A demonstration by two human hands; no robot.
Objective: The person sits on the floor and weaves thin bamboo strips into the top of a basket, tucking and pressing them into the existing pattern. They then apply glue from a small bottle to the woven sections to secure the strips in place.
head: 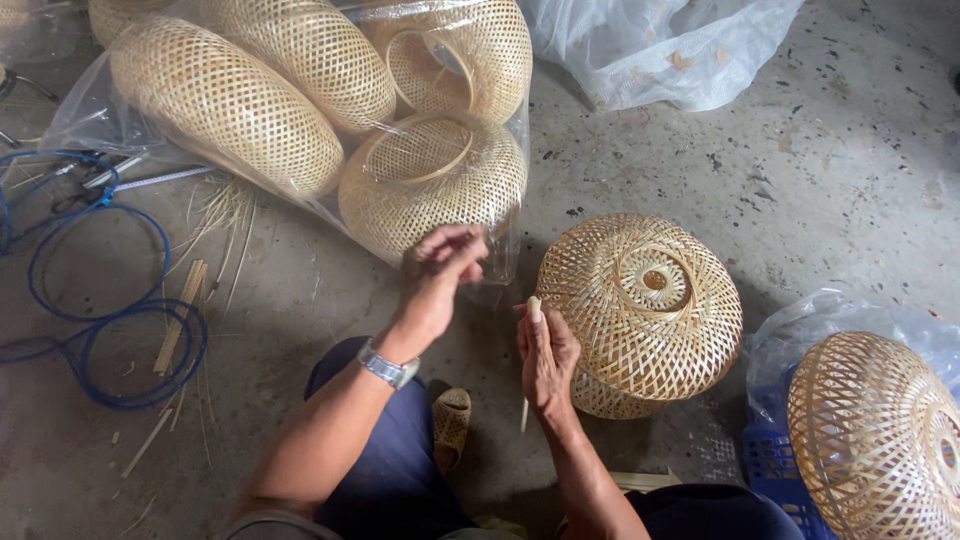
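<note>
A thin bamboo strip (529, 340) stands nearly upright in the right hand (545, 355), just left of a woven bamboo shade (640, 305) that sits on the concrete floor (800, 170). The right hand's grip is pressed together on the strip, thumb along it near the top, the lower end poking out below the palm. The right forearm runs up from the bottom edge, wrist slightly bent.

The left hand (438, 275) is raised higher, to the left of the strip, fingers curled together at the tips as if pinching something fine; what it pinches cannot be told. A metal watch (388, 366) sits on the left wrist, and the forearm slants up from the lower left over a dark blue trouser leg (390, 460). A sandalled foot (451, 420) shows between the arms.

Behind the hands lies a clear plastic bag (90, 100) holding several more woven shades (225, 100). Another shade (870, 430) in plastic sits on a blue crate (770, 465) at the lower right. A blue cable (100, 330) coils on the floor at the left, with loose bamboo slivers (180, 315) beside it. A white net bag (650, 45) lies at the top.
</note>
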